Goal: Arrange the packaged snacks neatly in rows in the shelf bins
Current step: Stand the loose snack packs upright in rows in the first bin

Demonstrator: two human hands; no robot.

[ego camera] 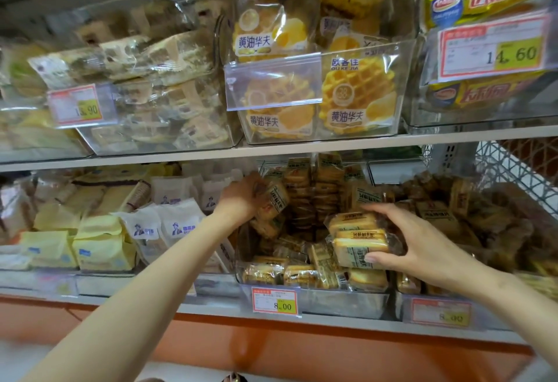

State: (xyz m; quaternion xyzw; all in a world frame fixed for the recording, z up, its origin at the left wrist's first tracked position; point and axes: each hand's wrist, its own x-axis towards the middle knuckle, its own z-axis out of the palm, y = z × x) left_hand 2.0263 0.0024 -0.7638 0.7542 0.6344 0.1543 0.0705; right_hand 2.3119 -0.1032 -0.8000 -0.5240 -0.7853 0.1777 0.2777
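While the white-wrapped packs [178, 224] next door sit in their own rows, the left hand [241, 197] is at roughly 10 o'clock of the clear bin [341, 303], fingers curled round one biscuit pack [273, 202] held on end, probably to start a row against the left wall. The middle of the bin is a jumble of loose packs. At 3 o'clock the right hand [422, 249] pinches a small stack of packs [359, 239], thumb under, fingers over. I'd guess that's so they go in together.
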